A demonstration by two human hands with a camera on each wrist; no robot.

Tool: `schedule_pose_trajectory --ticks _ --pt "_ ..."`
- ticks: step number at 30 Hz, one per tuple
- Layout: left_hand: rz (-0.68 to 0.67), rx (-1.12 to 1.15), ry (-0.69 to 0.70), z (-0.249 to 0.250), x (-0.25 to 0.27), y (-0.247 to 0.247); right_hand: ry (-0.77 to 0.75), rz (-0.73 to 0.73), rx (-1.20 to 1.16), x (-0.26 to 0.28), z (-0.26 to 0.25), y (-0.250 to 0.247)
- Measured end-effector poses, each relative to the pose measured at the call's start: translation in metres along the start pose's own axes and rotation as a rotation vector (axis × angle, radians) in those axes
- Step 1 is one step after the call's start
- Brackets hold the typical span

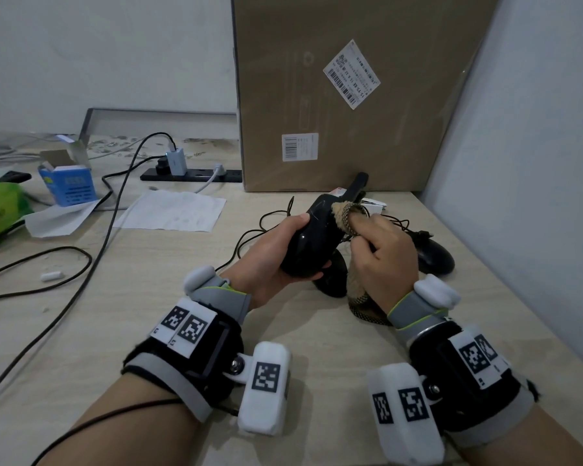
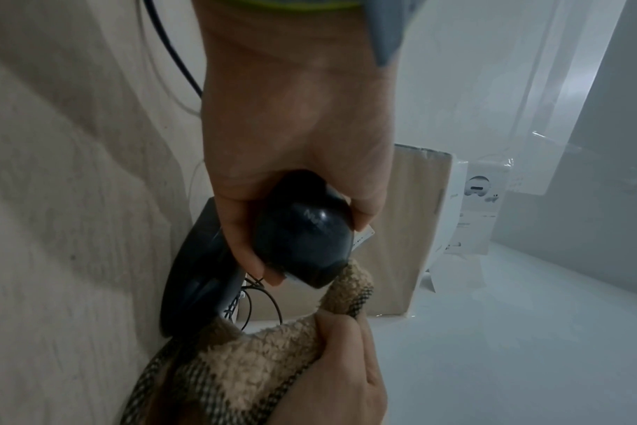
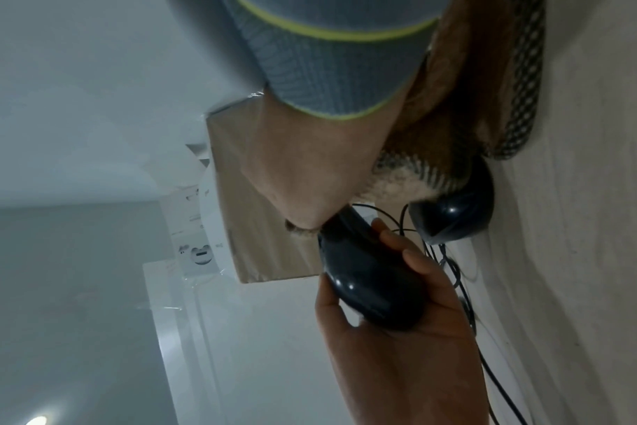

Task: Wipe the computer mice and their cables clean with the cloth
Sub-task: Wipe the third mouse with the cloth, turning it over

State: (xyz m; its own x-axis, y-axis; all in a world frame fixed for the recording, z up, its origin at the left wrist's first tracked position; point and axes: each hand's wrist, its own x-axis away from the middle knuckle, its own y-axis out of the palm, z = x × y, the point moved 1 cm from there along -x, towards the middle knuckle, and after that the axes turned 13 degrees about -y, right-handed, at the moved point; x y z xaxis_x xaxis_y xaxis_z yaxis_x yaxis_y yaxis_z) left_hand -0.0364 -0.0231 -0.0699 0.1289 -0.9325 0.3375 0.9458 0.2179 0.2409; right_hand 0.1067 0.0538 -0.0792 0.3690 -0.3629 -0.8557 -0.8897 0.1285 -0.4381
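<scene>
Mouse, glossy black and rounded, held off the desk at frame centre, left hand curled round it.
Right hand pinches fuzzy tan cloth against its upper end; two more mice lie on pale woodgrain desk behind.

Left hand grips mouse, cloth touching

Dim, soft light; blurred, distorted edges

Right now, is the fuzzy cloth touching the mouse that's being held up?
Touching. The left wrist view shows the cloth, gripped by the right hand, pressed against the held mouse's front end.
</scene>
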Motion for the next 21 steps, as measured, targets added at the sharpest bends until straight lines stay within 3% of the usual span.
schedule_pose_trajectory --ticks 21 --pt "-0.003 0.003 -0.003 -0.0012 -0.0005 0.0007 0.032 -0.010 0.020 -0.0026 -0.0033 0.0009"
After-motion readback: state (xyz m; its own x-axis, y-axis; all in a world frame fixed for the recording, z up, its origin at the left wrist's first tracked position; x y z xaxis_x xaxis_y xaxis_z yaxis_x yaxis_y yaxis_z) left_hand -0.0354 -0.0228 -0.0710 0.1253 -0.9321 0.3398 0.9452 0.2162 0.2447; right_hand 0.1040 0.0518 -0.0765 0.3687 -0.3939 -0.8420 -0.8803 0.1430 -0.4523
